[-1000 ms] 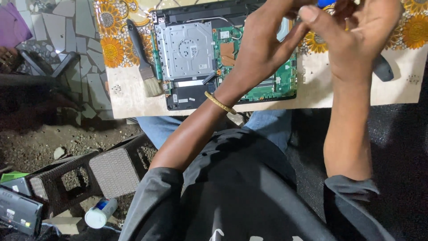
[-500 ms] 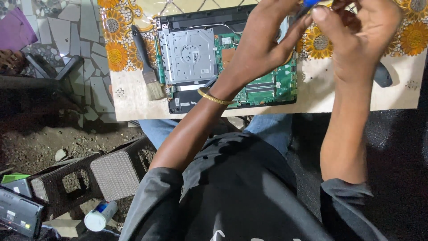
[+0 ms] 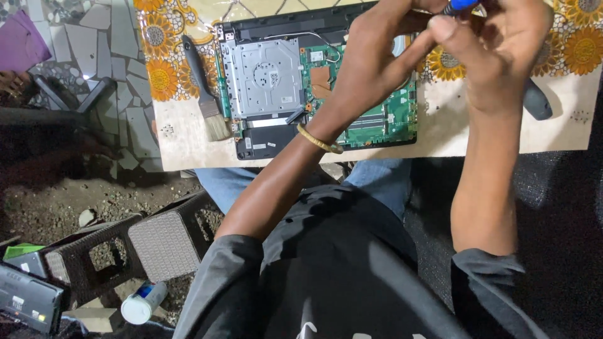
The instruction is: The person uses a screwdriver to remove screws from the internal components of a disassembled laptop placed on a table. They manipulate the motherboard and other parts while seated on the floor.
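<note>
Both our hands meet at the top edge of the view: our right hand (image 3: 502,53) curls its fingers closed around a blue-handled tool (image 3: 460,5), only the handle end showing, while our left hand (image 3: 377,59), wearing a gold bangle (image 3: 319,140) at the wrist, pinches in toward the same tool, though we cannot tell whether it grips it. Beneath them lies an opened laptop (image 3: 270,81), its green circuit board (image 3: 389,119) and silver drive plate exposed, on a sunflower-patterned table cover (image 3: 160,75). Beside the laptop's left edge lies a black-handled brush (image 3: 204,88). Right of our wrist, a dark rounded object (image 3: 537,100) rests on the cover.
</note>
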